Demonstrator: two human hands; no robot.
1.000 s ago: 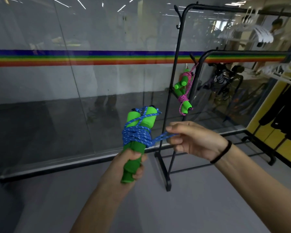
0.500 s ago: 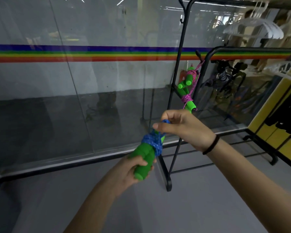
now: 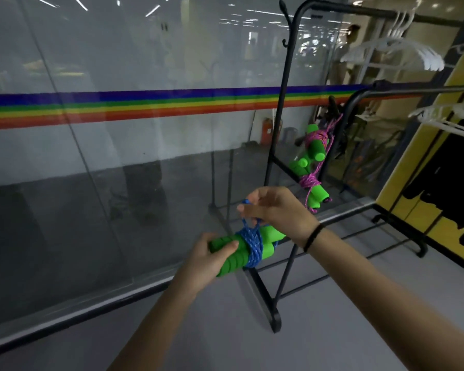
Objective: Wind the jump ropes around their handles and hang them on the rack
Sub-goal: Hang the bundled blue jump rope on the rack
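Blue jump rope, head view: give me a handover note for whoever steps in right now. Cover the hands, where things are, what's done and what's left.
Left hand: grips the paired green foam handles at their near end, held roughly level.
Right hand: fingers pinch a loose loop of the blue braided rope just above the coil.
Done: most of the blue rope is wound round the handles. A pink-cord jump rope with green handles hangs on the black metal rack.
Left: secure the loop end, then hang the blue bundle on the rack.
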